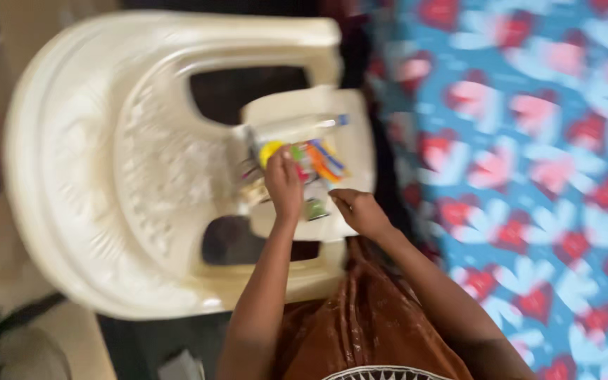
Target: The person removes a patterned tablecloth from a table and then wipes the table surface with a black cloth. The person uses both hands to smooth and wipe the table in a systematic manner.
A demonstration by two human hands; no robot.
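**Cream plastic chair, hands over small coloured items**

Cream chair (107,169) lies tipped (image blurred). Small colourful items (304,165) sit on its pale flat panel (350,141), at frame centre. Left hand (284,186) rests on them, fingers bent over a yellow piece (270,150); grasp unclear. Right hand (360,211) loosely curled just beside, holding nothing. Blue heart-patterned cloth (529,176) at right.

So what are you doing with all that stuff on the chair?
A person leans over a cream plastic chair beside a blue cloth with red hearts. The left hand rests on a small heap of colourful bits on the seat, fingers by a round yellow piece. The right hand lies next to it, loosely curled, holding nothing that shows. The picture is blurry, so the bits are hard to tell apart.
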